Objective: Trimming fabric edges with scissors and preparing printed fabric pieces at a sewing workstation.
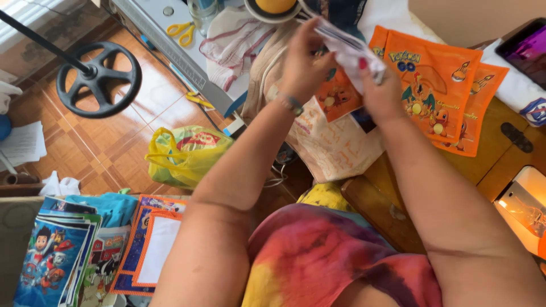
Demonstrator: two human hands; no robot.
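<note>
My left hand (304, 59) and my right hand (380, 91) are raised together over the wooden table (500, 162). Both grip a piece of white printed fabric (350, 48), the left at its upper end, the right at its lower edge with a red-painted thumbnail on it. Under the hands lie orange cartoon-print fabric pieces (435, 85), one small one (338, 99) partly hidden by my left wrist. A cream cloth with faint orange print (335, 148) hangs off the table edge below them.
A yellow plastic bag (185, 153) sits on the tiled floor. A black round stand base (99, 79) is at upper left. Yellow scissors (182, 31) lie on a grey surface. Cartoon-print fabric stacks (62, 256) are at lower left. A lit sewing machine (526, 207) stands at right.
</note>
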